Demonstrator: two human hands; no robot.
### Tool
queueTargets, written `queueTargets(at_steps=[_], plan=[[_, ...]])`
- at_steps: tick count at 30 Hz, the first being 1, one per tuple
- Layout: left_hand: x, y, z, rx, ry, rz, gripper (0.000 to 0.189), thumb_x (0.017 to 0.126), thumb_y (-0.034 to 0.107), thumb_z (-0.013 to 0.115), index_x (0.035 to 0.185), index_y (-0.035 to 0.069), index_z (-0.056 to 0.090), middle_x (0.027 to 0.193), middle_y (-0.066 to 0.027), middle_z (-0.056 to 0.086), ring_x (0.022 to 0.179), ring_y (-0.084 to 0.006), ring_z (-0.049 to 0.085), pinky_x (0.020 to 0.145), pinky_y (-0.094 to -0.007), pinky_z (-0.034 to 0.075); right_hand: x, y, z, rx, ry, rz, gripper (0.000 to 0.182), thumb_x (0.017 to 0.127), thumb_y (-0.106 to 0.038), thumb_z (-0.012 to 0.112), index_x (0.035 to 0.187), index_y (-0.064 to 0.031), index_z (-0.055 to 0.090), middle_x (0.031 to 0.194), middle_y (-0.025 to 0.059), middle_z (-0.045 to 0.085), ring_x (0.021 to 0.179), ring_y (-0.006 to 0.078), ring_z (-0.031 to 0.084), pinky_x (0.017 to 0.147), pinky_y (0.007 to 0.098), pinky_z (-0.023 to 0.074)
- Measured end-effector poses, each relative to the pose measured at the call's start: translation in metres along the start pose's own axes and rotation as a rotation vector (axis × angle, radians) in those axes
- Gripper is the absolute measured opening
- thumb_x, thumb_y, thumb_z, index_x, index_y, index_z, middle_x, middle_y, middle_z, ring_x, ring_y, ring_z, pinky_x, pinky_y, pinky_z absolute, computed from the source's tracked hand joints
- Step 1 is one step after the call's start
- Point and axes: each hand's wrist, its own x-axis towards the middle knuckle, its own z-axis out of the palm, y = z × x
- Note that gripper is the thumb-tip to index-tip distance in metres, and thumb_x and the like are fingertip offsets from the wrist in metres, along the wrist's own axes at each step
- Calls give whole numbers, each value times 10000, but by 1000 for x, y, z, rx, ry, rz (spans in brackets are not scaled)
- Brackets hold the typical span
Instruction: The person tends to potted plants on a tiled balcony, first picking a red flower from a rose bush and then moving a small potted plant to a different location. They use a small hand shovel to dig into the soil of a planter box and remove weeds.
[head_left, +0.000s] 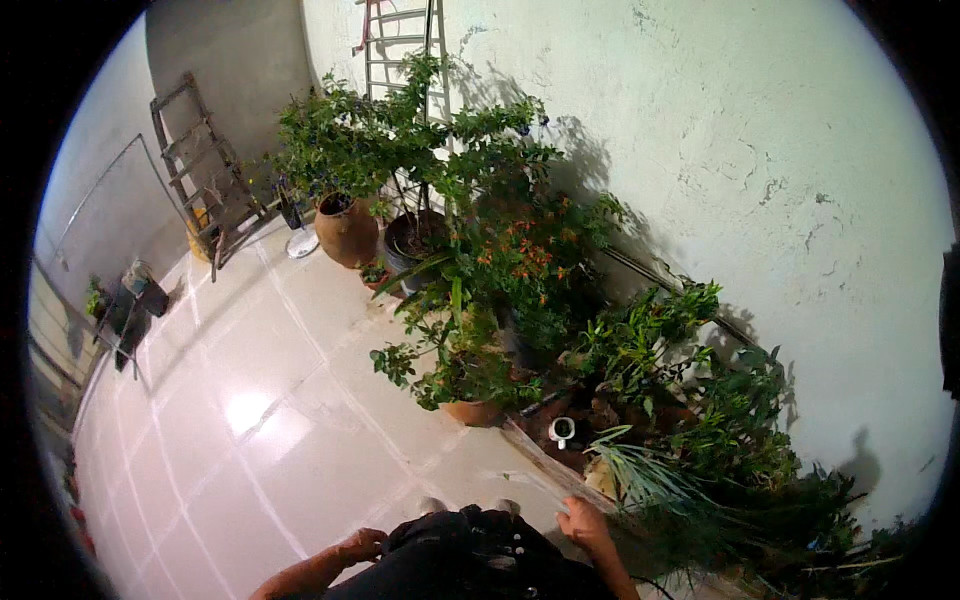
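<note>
My left hand (365, 543) hangs at the side of my dark clothing (465, 551), its fingers bent and partly hidden by the cloth. On the other side, my right hand (582, 519) has curled fingers, close to the edging (536, 457) of the planting bed. Whether anything thin is in it cannot be made out. Just beyond that hand, long narrow pale-green leaves (649, 465) spread over the bed. A white mug (553, 430) with dark contents stands on the brown soil. Next to the edging is a terracotta pot (472, 412) with a leafy plant.
Orange-flowered plants (525, 251) and bushy greenery line the pale wall (787, 150). Farther back are a large clay pot (346, 231), a black pot (415, 236), a metal ladder (396, 39) and a wooden stepladder (196, 150). Potted plants (131, 304) stand left on the tiled floor (300, 450).
</note>
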Motion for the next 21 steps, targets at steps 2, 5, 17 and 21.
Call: queueTargets(at_steps=[2, 5, 17, 21], plan=[[-39, 29, -1, -210, 11, 72, 289, 797, 224, 587, 1029, 52, 599, 929, -67, 616, 888, -165, 567, 797, -315, 468, 9, -28, 2, 5, -17, 13, 336, 754, -261, 577, 966, -4, 538, 935, 219, 561, 894, 382, 531, 746, 434, 432], [-61, 68, -2, -71, 76, 423, 374, 789, 236, 586, 1086, 10, 568, 1017, -81, 599, 957, -190, 535, 872, -324, 413, 27, -61, 20, 57, 36, -137, 323, 758, -248, 579, 971, -9, 539, 947, 208, 563, 886, 377, 537, 754, 429, 435], [-24, -20, -16, -73, -17, 308, 405, 768, 227, 591, 1090, -15, 556, 1090, -124, 579, 1015, -216, 517, 897, -332, 393, 29, -123, 50, -76, -153, -210, 311, 788, -221, 548, 1018, -14, 521, 997, 203, 563, 932, 356, 542, 795, 417, 435], [-13, -14, -25, 9, -70, 409, 386, 758, 214, 575, 1069, -14, 563, 1090, -139, 578, 1000, -216, 530, 880, -333, 405, 17, -120, 50, -45, -192, -193, 282, 805, -224, 515, 998, -19, 514, 974, 194, 560, 928, 353, 540, 796, 424, 434]])
